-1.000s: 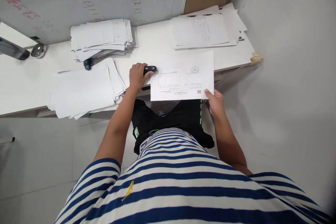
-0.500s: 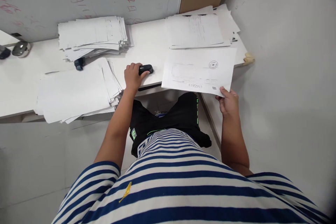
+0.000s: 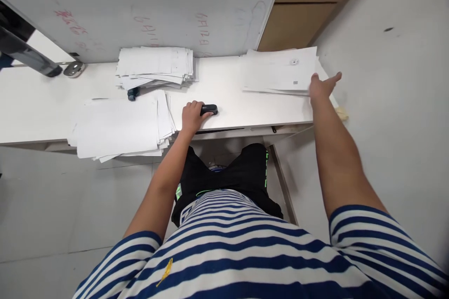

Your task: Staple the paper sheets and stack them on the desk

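Observation:
My left hand (image 3: 192, 117) is wrapped round a black stapler (image 3: 209, 110) that rests on the white desk near its front edge. A printed sheet with a round stamp (image 3: 277, 72) lies on top of the paper pile at the right of the desk. At that sheet's right edge is my right hand (image 3: 322, 88), its thumb side against the paper and its other fingers stretched out to the right, apart. Part of the pile under the sheet is hidden.
Two thick paper stacks stand left of my left hand: a rear stack (image 3: 154, 63) and a front stack (image 3: 117, 126) jutting over the desk edge. A small dark blue object (image 3: 133, 93) sits between them. Behind rises a whiteboard (image 3: 168, 4); a grey wall (image 3: 396, 103) bounds the right.
My right hand has carried the stamped sheet back onto the right-hand pile and its fingers have spread. My left hand stays on the stapler. The view has shifted.

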Demonstrator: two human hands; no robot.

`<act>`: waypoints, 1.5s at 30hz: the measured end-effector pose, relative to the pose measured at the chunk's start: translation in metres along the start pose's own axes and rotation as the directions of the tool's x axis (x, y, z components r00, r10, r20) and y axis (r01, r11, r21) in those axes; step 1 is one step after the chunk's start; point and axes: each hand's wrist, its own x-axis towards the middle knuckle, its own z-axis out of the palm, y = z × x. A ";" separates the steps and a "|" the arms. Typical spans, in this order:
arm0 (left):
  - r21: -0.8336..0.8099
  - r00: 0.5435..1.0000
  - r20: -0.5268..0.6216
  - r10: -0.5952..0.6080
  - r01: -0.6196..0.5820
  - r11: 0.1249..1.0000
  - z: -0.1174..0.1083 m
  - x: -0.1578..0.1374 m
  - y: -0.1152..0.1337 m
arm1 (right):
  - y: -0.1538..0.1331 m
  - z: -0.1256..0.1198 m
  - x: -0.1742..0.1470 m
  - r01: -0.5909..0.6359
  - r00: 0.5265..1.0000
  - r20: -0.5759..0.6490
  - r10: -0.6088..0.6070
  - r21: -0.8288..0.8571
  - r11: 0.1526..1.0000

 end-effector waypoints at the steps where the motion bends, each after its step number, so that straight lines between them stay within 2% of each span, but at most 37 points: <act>1: 0.002 1.000 -0.001 0.000 0.000 1.000 0.000 0.000 0.000 | -0.004 0.007 -0.005 -0.018 0.999 -0.050 0.015 -0.062 0.998; 3: 0.005 1.000 -0.003 -0.001 0.001 1.000 0.001 0.000 -0.001 | -0.010 0.024 -0.025 -0.143 0.988 -0.067 0.139 -0.058 0.988; 4: 0.007 1.000 -0.003 -0.001 0.001 1.000 0.001 0.000 -0.001 | -0.013 0.035 -0.038 -0.141 0.990 -0.003 0.142 -0.083 0.986; 7: 0.002 1.000 -0.008 -0.002 0.002 1.000 0.000 0.000 -0.001 | -0.021 0.064 -0.077 -0.060 0.983 0.160 0.091 -0.189 0.980; 10: -0.009 1.000 -0.015 -0.002 0.002 1.000 -0.001 0.000 0.000 | -0.023 0.081 -0.099 0.011 0.979 0.198 0.042 -0.256 0.967; 14: -0.012 1.000 -0.019 0.000 0.000 1.000 0.000 0.001 -0.002 | -0.020 0.086 -0.101 0.072 0.976 0.219 -0.014 -0.259 0.963; 19: -0.044 0.999 -0.036 -0.009 0.007 0.999 0.005 -0.002 -0.002 | -0.017 0.088 -0.098 0.081 0.971 0.241 -0.015 -0.267 0.960; 23: -0.140 0.985 -0.174 0.024 -0.049 0.989 0.004 -0.006 -0.001 | -0.017 0.089 -0.099 0.079 0.968 0.250 -0.005 -0.285 0.955; 25: -0.190 0.966 -0.258 -0.003 -0.048 0.981 -0.003 -0.008 -0.006 | -0.017 0.089 -0.099 0.079 0.967 0.256 -0.005 -0.280 0.957; 27: -0.224 0.942 -0.317 -0.109 0.038 0.974 -0.018 -0.010 -0.020 | -0.017 0.088 -0.099 0.080 0.968 0.253 -0.011 -0.268 0.960; 29: -0.221 0.902 -0.332 -0.276 0.210 0.952 -0.038 -0.014 -0.043 | -0.016 0.088 -0.099 0.083 0.968 0.252 -0.017 -0.256 0.963; 32: -0.123 0.808 -0.277 -0.520 0.507 0.853 -0.067 -0.025 -0.082 | -0.015 0.089 -0.099 0.084 0.969 0.248 -0.022 -0.242 0.967; 34: -0.051 0.760 -0.216 -0.613 0.618 0.785 -0.079 -0.036 -0.102 | -0.015 0.090 -0.100 0.084 0.971 0.238 -0.028 -0.231 0.969; 36: -0.017 0.746 -0.174 -0.643 0.650 0.760 -0.082 -0.047 -0.113 | -0.014 0.090 -0.100 0.084 0.972 0.233 -0.032 -0.219 0.972; 39: -0.015 0.765 -0.193 -0.614 0.623 0.782 -0.077 -0.058 -0.116 | -0.013 0.090 -0.100 0.084 0.972 0.232 -0.034 -0.209 0.974; 41: -0.019 0.769 -0.211 -0.603 0.614 0.789 -0.074 -0.059 -0.114 | -0.013 0.090 -0.100 0.087 0.971 0.236 -0.037 -0.207 0.975; 45: -0.042 0.755 -0.172 -0.633 0.636 0.770 -0.079 -0.056 -0.114 | -0.013 0.090 -0.100 0.085 0.969 0.246 -0.031 -0.212 0.974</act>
